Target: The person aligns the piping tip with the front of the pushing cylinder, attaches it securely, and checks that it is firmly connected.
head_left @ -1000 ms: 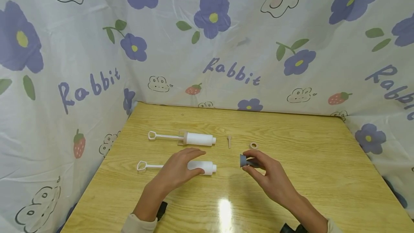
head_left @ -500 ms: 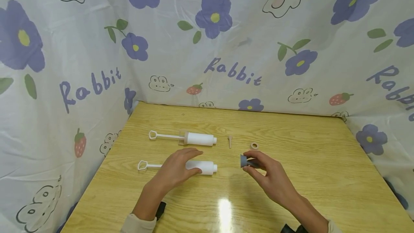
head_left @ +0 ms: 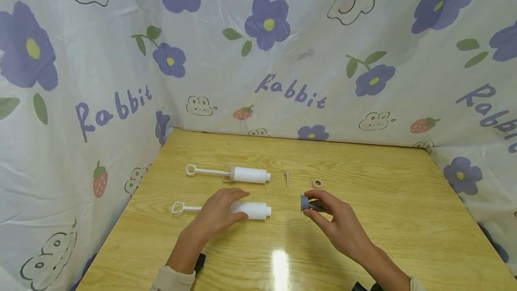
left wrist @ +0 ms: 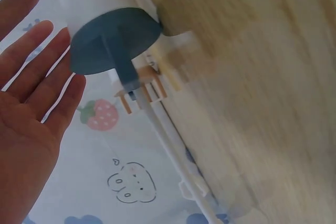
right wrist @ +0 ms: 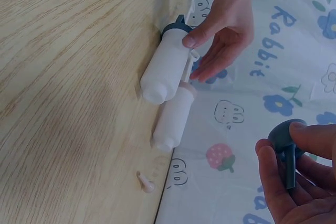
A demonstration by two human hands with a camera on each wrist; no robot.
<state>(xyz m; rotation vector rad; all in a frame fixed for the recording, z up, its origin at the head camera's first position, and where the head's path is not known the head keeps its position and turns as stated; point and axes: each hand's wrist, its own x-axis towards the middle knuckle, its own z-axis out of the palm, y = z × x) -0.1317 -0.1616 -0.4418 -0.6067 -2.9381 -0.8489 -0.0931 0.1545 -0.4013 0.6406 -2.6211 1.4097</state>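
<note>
In the head view, my left hand (head_left: 218, 212) is over the nearer of two white syringe-like tubes (head_left: 255, 210), its thumb and fingers spread to either side. That tube has a dark blue-grey flanged end (left wrist: 113, 43) with a long white plunger rod, as the left wrist view shows. The fingers look straight there; whether they touch the tube I cannot tell. Above the table, my right hand (head_left: 341, 221) pinches a blue-grey nozzle (right wrist: 283, 136) with a round cup-like base and a narrow stem. The stem points back toward the palm.
Behind the near tube lies a second white tube (head_left: 250, 174) with a beige flange and a loop-ended plunger. A small beige nozzle (head_left: 287, 178) and a beige ring (head_left: 317, 183) lie right of it. A patterned cloth (head_left: 226, 71) hangs along the wooden table's (head_left: 383, 169) back edge.
My left hand has slid slightly left along the near tube. The right hand stays in nearly the same place, with the nozzle still pinched.
</note>
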